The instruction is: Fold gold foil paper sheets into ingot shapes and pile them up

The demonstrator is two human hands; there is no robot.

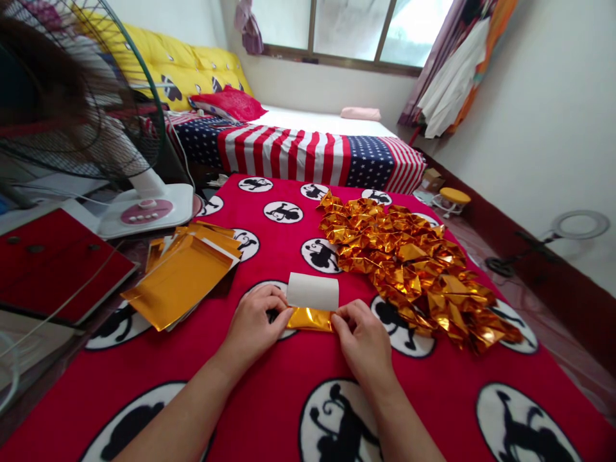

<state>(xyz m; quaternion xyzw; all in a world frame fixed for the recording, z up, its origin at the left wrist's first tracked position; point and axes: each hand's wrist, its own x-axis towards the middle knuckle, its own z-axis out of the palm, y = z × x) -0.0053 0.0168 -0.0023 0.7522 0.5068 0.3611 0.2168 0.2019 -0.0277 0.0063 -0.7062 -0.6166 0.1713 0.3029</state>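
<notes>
A gold foil paper sheet (310, 319) lies on the red cloth in front of me. Its near part is folded over, gold side up, while the far part curls up and shows a pale backing. My left hand (262, 317) pinches the left end of the fold between thumb and fingers. At the right end, my right hand (362, 333) pinches the same sheet. Flat gold foil sheets (185, 276) lie stacked to the left, slightly fanned out. On the right spreads a large heap of folded gold foil pieces (409, 263).
A red cloth (260, 410) with monkey figures in white ovals covers the surface. A fan (154, 205) stands at the left beside a red panel (52, 263). Beyond is a bed with a flag-patterned cover (303, 154). A yellow stool (455, 196) stands on the floor right.
</notes>
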